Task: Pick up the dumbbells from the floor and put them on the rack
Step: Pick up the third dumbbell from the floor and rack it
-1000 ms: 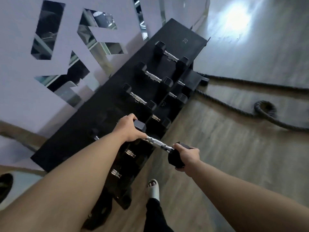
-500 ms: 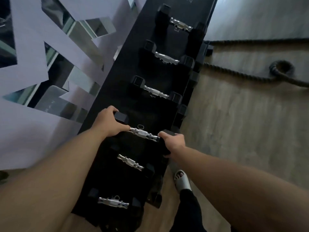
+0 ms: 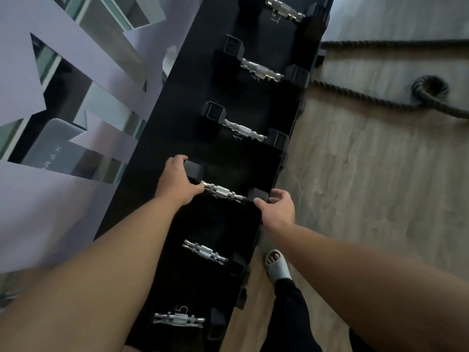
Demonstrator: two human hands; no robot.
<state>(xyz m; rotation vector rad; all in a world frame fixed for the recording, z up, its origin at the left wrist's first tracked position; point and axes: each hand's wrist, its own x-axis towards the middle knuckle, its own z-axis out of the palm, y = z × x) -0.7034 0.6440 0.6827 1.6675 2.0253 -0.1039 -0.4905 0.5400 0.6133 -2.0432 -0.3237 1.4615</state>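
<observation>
- Dumbbell (image 3: 223, 193) now down across the black rack (image 3: 253, 161), in the slot between the racked dumbbell above (image 3: 245, 130) and the one below (image 3: 204, 252); a second ago carried in the air just off the rack's front edge, half a second ago already over this slot.
- Left hand (image 3: 177, 185) still wrapped over the far rubber head, fingers curled on its top edge, thumb against the inner end of the chrome handle.
- Right hand (image 3: 278, 208) loosened since half a second ago: fingers spread and lifted, only fingertips near or grazing the near head; whether touching, cannot tell.
- Judged from this: weight taken by the rack, release under way, this dumbbell all but placed; left grip yet to let go.
- Rack contents, far to near: a chrome handle at the top edge of view (image 3: 284, 8), another dumbbell under it (image 3: 261, 69), the one above the hands, the one being set down, the one below, then a nearest handle (image 3: 179, 320) beside a printed "5".
- Every visible slot on this tier now filled; lower tiers hidden under the top one.
- No dumbbell visible on the wooden floor (image 3: 368, 186); only a thick battle rope (image 3: 406, 97) lying there, well apart from the hands, and a foot in a white slide sandal (image 3: 278, 266) just beside the rack's front.
</observation>
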